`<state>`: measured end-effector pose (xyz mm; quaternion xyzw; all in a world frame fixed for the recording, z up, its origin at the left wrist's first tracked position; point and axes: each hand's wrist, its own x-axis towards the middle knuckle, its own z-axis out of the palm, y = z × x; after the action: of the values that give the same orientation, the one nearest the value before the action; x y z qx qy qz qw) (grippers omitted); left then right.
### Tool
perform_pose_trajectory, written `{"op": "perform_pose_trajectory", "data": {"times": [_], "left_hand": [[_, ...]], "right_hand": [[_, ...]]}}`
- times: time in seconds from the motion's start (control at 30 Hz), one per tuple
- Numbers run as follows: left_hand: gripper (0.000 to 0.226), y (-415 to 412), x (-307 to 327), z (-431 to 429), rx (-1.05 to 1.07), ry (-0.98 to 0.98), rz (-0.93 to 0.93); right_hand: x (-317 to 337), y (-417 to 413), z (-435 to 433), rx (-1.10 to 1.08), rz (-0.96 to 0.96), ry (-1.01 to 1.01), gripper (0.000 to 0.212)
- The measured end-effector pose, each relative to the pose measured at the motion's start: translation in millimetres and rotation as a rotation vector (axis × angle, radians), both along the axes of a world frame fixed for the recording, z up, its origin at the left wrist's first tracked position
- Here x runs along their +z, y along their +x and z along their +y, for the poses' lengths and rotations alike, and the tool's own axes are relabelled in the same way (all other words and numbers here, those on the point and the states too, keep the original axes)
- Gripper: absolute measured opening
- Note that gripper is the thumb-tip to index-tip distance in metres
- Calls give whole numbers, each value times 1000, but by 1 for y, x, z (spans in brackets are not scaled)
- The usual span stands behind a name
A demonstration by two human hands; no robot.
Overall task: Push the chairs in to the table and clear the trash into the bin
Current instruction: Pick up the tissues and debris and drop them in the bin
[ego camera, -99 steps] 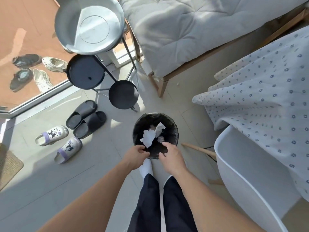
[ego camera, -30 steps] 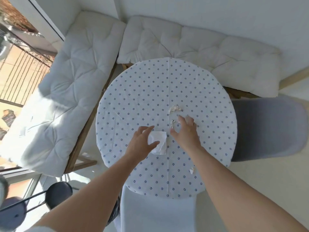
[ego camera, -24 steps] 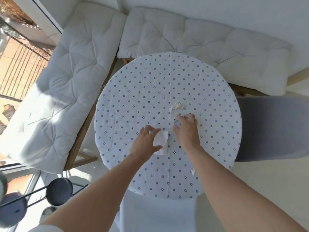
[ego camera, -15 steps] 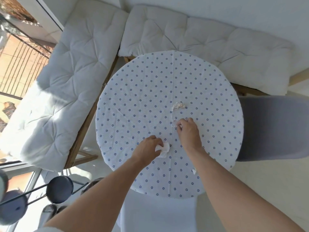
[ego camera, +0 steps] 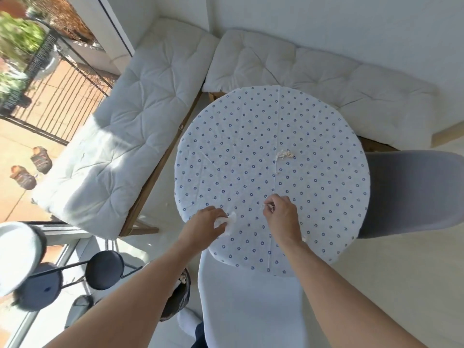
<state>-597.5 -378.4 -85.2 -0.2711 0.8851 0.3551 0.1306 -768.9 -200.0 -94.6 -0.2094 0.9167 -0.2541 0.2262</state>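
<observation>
A round table [ego camera: 241,136] wears a white cloth with small blue flowers. My left hand [ego camera: 203,226] is closed on a crumpled white tissue [ego camera: 229,221] near the table's front left edge. My right hand [ego camera: 281,216] pinches a small paper scrap [ego camera: 264,206] between fingertips above the cloth. Another crumpled scrap [ego camera: 284,154] and a tiny bit [ego camera: 278,170] lie near the table's middle. A small white bit [ego camera: 305,238] shows beside my right wrist. The black bin [ego camera: 179,295] stands on the floor below my left forearm, mostly hidden. A white chair [ego camera: 251,307] sits tucked at the near side, a grey chair [ego camera: 411,192] at the right.
White cushioned benches [ego camera: 140,126] wrap the table's left and far sides. A black tiered stand [ego camera: 104,270] with round trays stands at the lower left by the glass door. Dark slippers [ego camera: 79,310] lie on the floor near it.
Both hands drew back toward the near edge. My left hand scrunched the tissue and dragged it left. My right hand picked up a small scrap and lifted it.
</observation>
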Motion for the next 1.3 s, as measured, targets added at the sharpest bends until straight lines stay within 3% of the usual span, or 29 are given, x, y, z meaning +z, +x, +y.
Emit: {"op": "perform_pose_trajectory", "data": {"times": [0.4, 0.7, 0.9, 1.03, 1.3], "left_hand": [[14, 203, 51, -13, 279, -48, 17], [14, 351, 53, -17, 463, -23, -19], [21, 419, 28, -13, 641, 61, -49], [10, 451, -3, -9, 794, 166, -71], [7, 475, -102, -6, 995, 305, -77]], "right_hand": [[45, 177, -25, 127, -27, -39, 7], [51, 304, -46, 298, -84, -21, 10], [25, 369, -59, 398, -166, 62, 9], [-2, 403, -69, 466, -209, 134, 7], [-104, 439, -96, 521, -293, 202, 5]]}}
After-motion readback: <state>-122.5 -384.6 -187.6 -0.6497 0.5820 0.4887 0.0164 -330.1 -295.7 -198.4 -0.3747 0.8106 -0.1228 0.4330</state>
